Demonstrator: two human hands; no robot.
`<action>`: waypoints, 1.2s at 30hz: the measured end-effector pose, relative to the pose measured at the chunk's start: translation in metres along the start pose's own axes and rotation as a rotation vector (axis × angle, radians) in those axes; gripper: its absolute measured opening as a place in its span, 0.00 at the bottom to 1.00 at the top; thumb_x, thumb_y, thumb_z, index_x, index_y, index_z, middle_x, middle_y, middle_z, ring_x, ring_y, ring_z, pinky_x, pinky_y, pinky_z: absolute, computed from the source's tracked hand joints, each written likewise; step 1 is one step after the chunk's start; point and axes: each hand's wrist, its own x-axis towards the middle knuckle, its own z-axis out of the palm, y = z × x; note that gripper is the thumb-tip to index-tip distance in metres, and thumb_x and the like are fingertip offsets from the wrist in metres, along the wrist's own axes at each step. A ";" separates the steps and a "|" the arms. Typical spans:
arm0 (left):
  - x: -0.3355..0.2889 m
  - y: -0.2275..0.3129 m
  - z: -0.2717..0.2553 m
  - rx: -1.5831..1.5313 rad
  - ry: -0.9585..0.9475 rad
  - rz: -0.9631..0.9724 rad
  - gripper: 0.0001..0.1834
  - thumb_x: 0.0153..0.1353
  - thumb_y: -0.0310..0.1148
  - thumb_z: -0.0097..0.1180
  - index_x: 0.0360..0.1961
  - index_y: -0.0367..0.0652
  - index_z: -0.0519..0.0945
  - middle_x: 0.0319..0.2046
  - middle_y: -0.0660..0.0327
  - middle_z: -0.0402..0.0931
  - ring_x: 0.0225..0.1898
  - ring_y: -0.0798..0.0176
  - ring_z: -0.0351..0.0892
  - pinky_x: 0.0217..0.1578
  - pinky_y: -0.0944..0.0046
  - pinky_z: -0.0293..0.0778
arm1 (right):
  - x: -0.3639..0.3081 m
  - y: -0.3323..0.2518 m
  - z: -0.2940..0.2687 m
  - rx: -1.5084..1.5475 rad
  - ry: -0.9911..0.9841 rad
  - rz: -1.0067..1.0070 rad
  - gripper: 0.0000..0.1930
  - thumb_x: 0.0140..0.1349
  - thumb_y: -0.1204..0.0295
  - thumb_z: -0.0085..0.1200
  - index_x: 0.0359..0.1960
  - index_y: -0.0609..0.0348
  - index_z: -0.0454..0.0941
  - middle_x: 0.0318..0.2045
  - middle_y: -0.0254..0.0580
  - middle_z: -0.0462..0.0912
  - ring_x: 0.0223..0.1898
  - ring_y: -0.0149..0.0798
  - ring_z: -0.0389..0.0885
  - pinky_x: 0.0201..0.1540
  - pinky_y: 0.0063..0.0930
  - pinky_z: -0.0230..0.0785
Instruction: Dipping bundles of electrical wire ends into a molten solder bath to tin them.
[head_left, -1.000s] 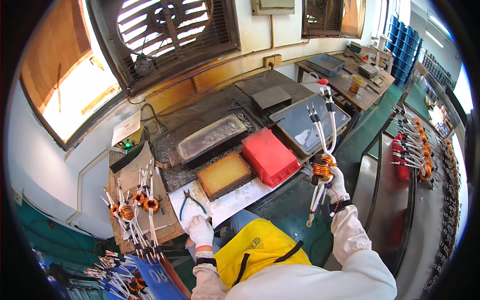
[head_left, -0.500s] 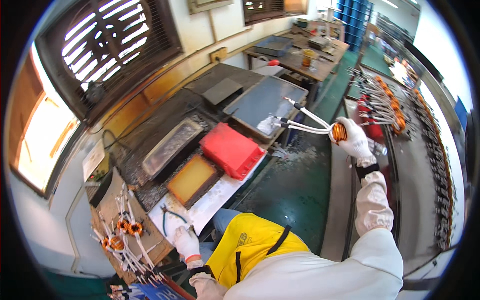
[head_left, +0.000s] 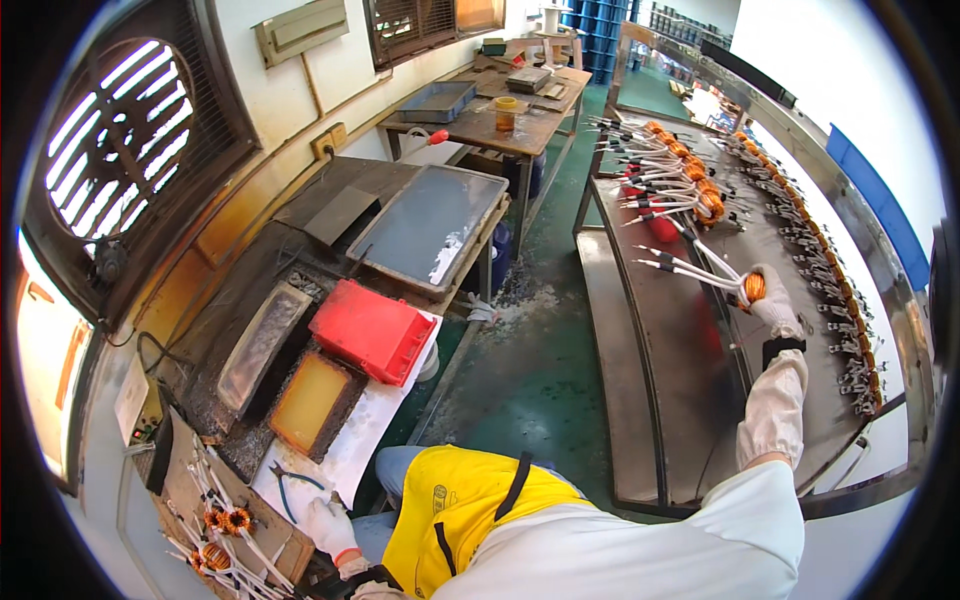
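My right hand (head_left: 774, 302), in a white glove, is closed around a copper-wound ring coil (head_left: 754, 288). White-sleeved leads stretch from the coil toward the left, with dark bands near their bare tips. Coil and hand are over the metal table (head_left: 690, 330) on the right, close to a row of similar coils (head_left: 708, 198). Down at the lower left my gloved left hand (head_left: 328, 528) rests by the edge of a white sheet (head_left: 375, 425). Its fingers are drawn together, and a small dark thing at their tips is too small to name. Beside it lie blue-handled pliers (head_left: 290, 490).
A red bin (head_left: 370, 325), a tray of yellowish material (head_left: 310, 405) and a long grey trough (head_left: 262, 345) stand on the left bench. Behind them is a large grey pan (head_left: 430, 225). More coils (head_left: 228, 520) lie at lower left. Another coil row (head_left: 800, 235) lines the right table's far side.
My view has turned to the right. My right hand has carried the coil from beside the aisle to over the metal table. The left hand stays near the pliers.
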 end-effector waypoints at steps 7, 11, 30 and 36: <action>0.005 0.009 -0.009 0.035 -0.046 -0.019 0.11 0.55 0.33 0.53 0.33 0.34 0.75 0.33 0.46 0.75 0.37 0.41 0.75 0.40 0.47 0.70 | -0.032 0.065 0.001 -0.050 -0.122 0.261 0.27 0.48 0.64 0.67 0.51 0.51 0.71 0.46 0.49 0.78 0.51 0.50 0.77 0.54 0.37 0.68; 0.006 0.005 -0.006 0.004 -0.047 -0.017 0.12 0.55 0.33 0.52 0.35 0.33 0.77 0.32 0.40 0.77 0.37 0.38 0.76 0.40 0.46 0.70 | -0.029 0.062 -0.001 -0.027 -0.161 0.187 0.21 0.53 0.73 0.60 0.50 0.55 0.72 0.48 0.49 0.76 0.51 0.51 0.75 0.55 0.35 0.66; 0.004 0.002 -0.001 0.065 -0.063 -0.015 0.12 0.56 0.29 0.51 0.36 0.29 0.77 0.35 0.43 0.77 0.39 0.39 0.75 0.42 0.48 0.70 | -0.026 0.101 0.118 -0.069 0.566 0.381 0.42 0.54 0.66 0.64 0.68 0.48 0.52 0.60 0.71 0.56 0.60 0.64 0.63 0.58 0.45 0.64; 0.004 0.001 -0.004 0.125 -0.069 -0.111 0.11 0.56 0.29 0.51 0.36 0.32 0.77 0.35 0.45 0.77 0.40 0.40 0.75 0.42 0.48 0.71 | 0.019 0.070 0.142 0.289 0.576 0.271 0.37 0.57 0.77 0.60 0.68 0.50 0.57 0.53 0.52 0.74 0.48 0.43 0.79 0.48 0.34 0.75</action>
